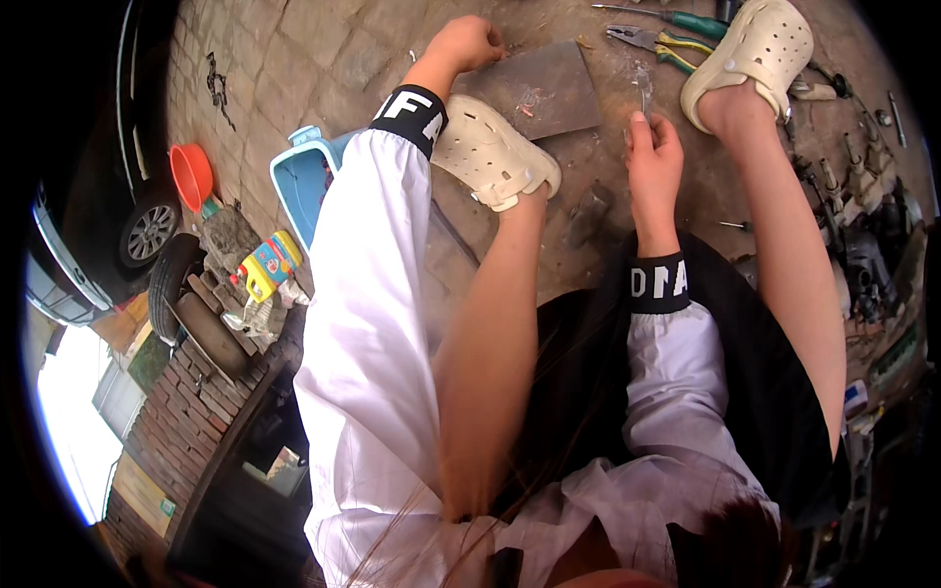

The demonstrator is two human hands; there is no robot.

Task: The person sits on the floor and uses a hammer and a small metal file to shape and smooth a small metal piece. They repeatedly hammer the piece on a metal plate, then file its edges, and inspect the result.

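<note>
My left hand (467, 43) is closed, fingertips bent down at the far left corner of a dark, flat square plate (562, 71) on the ground. Whatever those fingers hold, if anything, is hidden. To the right of the plate, my right hand (655, 162) pinches a thin metal piece (644, 95) between thumb and fingers; it is too small to name exactly. Small reddish bits (530, 101) lie on the plate. Beyond my right hand are pliers (659, 41) with yellow-green handles and a screwdriver (694, 22) with a green handle.
My feet, in cream clogs (488, 157), flank the work spot. At left stand a light blue bin (291, 176), a red basin (191, 172), a yellow jug (267, 267) and a car wheel (149, 232). Metal machine parts (863, 186) crowd the right side.
</note>
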